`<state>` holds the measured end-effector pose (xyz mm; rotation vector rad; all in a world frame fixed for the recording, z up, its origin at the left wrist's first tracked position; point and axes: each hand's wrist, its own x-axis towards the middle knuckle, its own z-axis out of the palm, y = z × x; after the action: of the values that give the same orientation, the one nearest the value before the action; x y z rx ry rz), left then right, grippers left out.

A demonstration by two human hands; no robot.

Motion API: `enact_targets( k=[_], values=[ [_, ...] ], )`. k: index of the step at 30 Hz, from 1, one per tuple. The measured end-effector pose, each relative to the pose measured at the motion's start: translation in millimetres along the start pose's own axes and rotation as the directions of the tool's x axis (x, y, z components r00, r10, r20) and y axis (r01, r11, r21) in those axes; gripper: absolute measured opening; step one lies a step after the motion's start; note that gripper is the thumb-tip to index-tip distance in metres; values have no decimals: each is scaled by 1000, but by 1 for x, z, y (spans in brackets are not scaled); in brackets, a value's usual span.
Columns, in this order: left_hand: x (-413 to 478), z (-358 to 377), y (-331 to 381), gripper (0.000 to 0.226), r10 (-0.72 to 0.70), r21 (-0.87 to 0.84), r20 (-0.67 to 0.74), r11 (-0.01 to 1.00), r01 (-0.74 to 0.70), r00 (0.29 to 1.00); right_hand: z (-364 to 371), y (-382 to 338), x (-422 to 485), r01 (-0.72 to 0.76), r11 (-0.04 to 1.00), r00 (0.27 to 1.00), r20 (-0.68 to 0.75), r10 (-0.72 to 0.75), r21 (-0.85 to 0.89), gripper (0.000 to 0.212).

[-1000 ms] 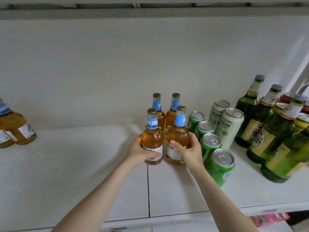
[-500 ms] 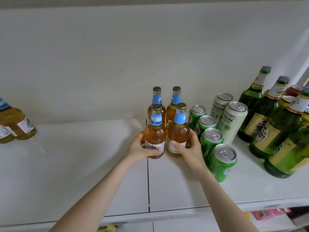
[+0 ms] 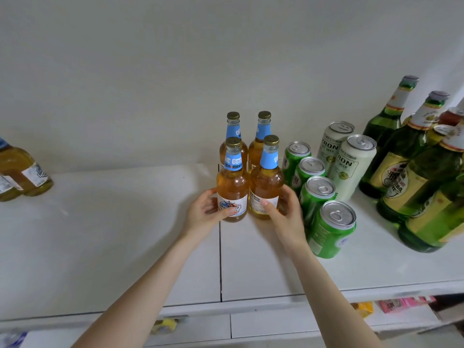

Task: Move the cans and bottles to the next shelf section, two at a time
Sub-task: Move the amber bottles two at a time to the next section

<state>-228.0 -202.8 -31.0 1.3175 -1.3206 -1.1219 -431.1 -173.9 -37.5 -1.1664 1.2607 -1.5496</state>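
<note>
My left hand is wrapped around the near-left amber bottle, thumb across its white label, fingers curled behind the glass. My right hand holds the near-right amber bottle the same way, thumb on the label and fingers around the far side. Both bottles stand upright, touching each other, just right of the seam that splits the white shelf into sections. I cannot tell whether they are lifted or resting on the shelf.

Just behind them stand two more amber bottles with blue neck labels. To the right runs a row of four green cans, then two tall pale cans, and farther right a cluster of large green bottles. Far left, on the next section, two amber bottles sit at the frame's edge.
</note>
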Motion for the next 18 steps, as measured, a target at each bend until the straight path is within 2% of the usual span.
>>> enact_targets(
  k=[18],
  values=[
    [20, 10, 9, 54, 4, 6, -2, 1000, -4, 1000, 7, 4, 24, 12, 1000, 999, -42, -11, 24, 51]
  ],
)
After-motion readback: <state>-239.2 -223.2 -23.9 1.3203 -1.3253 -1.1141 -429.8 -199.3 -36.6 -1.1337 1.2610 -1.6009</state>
